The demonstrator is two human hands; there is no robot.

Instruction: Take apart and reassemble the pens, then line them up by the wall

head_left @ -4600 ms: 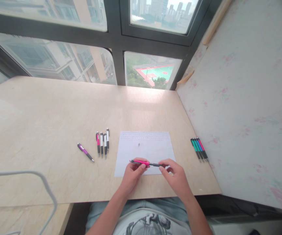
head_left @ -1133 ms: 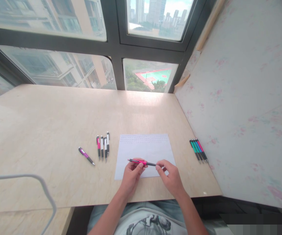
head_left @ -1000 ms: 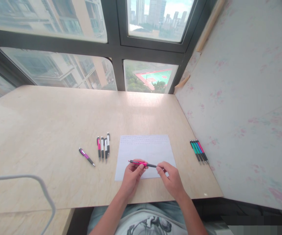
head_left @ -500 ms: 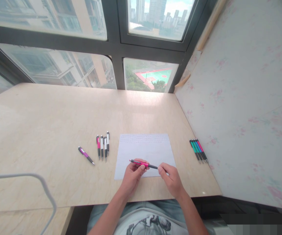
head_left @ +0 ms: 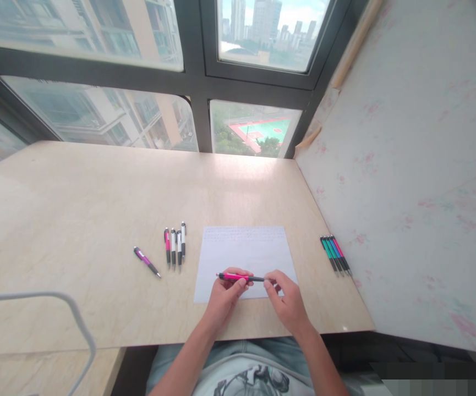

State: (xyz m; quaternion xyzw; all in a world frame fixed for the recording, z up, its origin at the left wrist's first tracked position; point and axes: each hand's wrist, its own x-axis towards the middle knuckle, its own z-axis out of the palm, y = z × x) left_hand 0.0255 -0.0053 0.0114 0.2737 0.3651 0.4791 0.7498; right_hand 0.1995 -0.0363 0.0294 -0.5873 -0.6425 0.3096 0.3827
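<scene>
A pink pen (head_left: 233, 277) with a black grip lies nearly level between my hands, above the paper. My left hand (head_left: 226, 294) is closed on its pink barrel, thumb on the near side. At the black tip end, the thumb and fingers of my right hand (head_left: 286, 297) are pinched together, covering the point. Beneath both hands is a white sheet of paper (head_left: 241, 253), with lines of handwriting across its top.
Left of the paper, several pens (head_left: 174, 247) lie side by side, and a purple pen (head_left: 147, 262) lies slanted farther left. More pens (head_left: 335, 254) rest by the papered wall (head_left: 411, 192). A pale cable (head_left: 72, 311) curves over the table's (head_left: 97, 192) left front.
The right hand's fingers have shifted and opened slightly around the pen's tip end. The pen has turned a little and is nearer level; my left hand still grips it.
</scene>
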